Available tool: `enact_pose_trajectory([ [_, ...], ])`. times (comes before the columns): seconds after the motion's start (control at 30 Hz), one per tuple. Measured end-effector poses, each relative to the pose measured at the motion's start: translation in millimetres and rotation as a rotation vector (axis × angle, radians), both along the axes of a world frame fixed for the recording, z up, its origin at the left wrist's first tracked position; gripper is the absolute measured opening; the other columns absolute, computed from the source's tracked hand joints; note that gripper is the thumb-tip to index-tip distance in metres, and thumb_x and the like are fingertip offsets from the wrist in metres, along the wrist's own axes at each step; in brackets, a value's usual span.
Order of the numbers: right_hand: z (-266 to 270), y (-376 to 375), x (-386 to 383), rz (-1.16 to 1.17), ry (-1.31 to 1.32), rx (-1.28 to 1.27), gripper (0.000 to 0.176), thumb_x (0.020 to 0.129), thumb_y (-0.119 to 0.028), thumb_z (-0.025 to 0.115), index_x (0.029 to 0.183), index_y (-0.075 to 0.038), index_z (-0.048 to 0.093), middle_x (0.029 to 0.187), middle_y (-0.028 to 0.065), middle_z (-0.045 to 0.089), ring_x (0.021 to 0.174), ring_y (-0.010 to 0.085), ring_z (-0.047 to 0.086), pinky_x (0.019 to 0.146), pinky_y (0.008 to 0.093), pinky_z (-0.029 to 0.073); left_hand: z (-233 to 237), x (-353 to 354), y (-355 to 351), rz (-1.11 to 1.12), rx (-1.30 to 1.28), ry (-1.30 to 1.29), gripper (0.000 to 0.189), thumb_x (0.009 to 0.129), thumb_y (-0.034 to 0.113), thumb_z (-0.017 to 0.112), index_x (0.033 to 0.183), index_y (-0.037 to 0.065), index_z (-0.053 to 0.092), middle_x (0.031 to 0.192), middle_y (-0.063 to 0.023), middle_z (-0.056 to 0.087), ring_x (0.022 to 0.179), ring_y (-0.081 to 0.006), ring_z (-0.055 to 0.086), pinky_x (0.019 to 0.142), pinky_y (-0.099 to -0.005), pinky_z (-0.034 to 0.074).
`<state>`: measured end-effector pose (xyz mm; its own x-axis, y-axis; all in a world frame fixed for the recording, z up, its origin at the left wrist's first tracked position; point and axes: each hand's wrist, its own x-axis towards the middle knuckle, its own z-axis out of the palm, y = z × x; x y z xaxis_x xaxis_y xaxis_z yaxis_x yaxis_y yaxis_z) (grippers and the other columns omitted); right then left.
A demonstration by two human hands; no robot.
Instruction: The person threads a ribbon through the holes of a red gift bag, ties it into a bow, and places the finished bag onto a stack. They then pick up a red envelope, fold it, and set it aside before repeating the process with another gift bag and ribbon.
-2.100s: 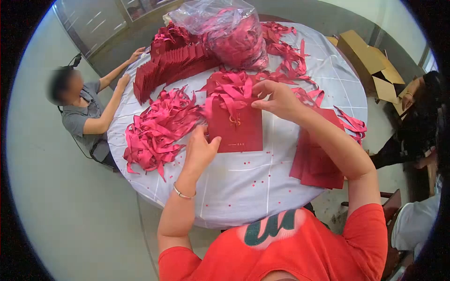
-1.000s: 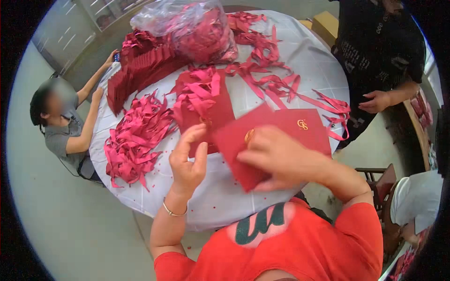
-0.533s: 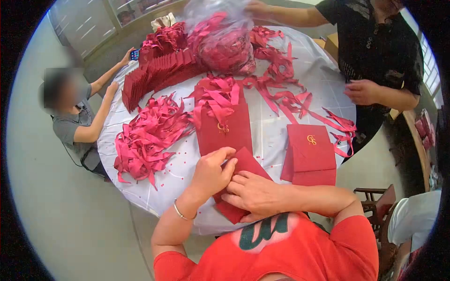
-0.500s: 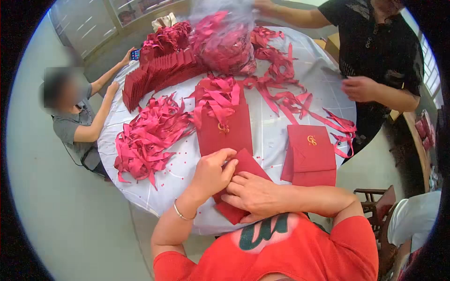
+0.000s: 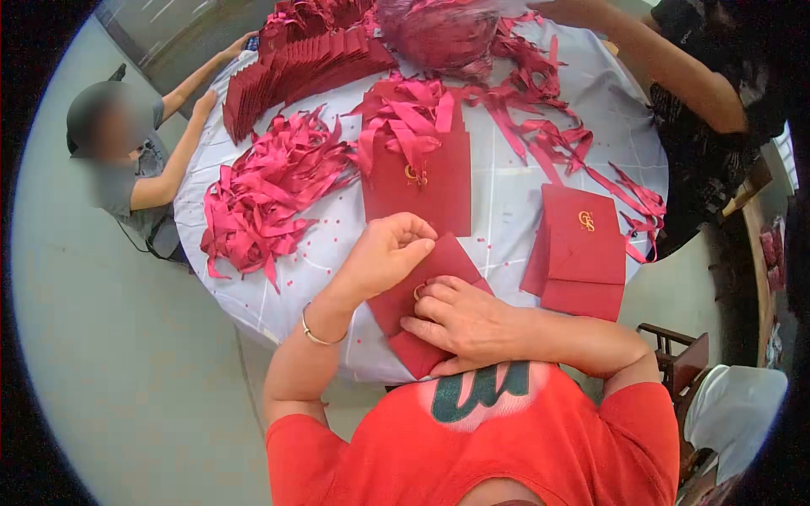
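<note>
A dark red paper bag (image 5: 396,299) lies flat and slanted at the table edge in front of me, against my shirt. My right hand (image 5: 460,316) lies over it with fingers curled, gripping and pressing it; part of a gold mark shows beside the fingertips. My left hand (image 5: 392,253) is over the bag's upper left edge, thumb and fingers pinched together; what they hold, if anything, is too small to make out. Just beyond is a stack of red bags (image 5: 413,198) with pink ribbons (image 5: 409,126) heaped on it.
More folded red bags (image 5: 582,244) lie on the right. A ribbon pile (image 5: 270,194) is on the left, with a row of bags (image 5: 304,72) behind it. One co-worker (image 5: 709,84) reaches toward a plastic bag (image 5: 439,38); another person (image 5: 126,160) sits left.
The view has shifted, so the table sits higher. My left hand has lifted off the bag, uncovering more of it. The co-worker on the right has leaned in over the table.
</note>
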<state>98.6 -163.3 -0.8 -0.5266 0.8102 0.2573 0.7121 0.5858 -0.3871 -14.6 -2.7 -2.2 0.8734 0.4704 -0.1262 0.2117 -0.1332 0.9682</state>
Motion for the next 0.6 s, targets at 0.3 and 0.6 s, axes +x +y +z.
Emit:
enact_pose_trajectory([
  [0.3, 2.8, -4.7, 5.8, 0.013, 0.025, 0.07, 0.068, 0.069, -0.044, 0.071, 0.118, 0.0, 0.055, 0.111, 0.0154, 0.053, 0.108, 0.0341, 0.051, 0.098, 0.0457, 0.038, -14.0, -3.1, 3.2, -0.073, 0.049, 0.041, 0.009, 0.087, 0.005, 0.063, 0.092, -0.003, 0.061, 0.073, 0.0026, 0.059, 0.067, -0.003, 0.051, 0.056, -0.0224, 0.043],
  [0.6, 34.5, -15.8, 126.4, -0.663, 0.101, 0.28, 0.023, 0.076, -0.011, 0.071, 0.097, -0.004, 0.066, 0.098, 0.0133, 0.065, 0.094, 0.0316, 0.063, 0.081, 0.0397, 0.052, 10.1, -8.1, 1.8, -0.219, -0.405, -0.029, 0.019, 0.089, 0.001, 0.058, 0.107, -0.005, 0.063, 0.095, -0.0005, 0.067, 0.085, -0.005, 0.059, 0.077, -0.0205, 0.048],
])
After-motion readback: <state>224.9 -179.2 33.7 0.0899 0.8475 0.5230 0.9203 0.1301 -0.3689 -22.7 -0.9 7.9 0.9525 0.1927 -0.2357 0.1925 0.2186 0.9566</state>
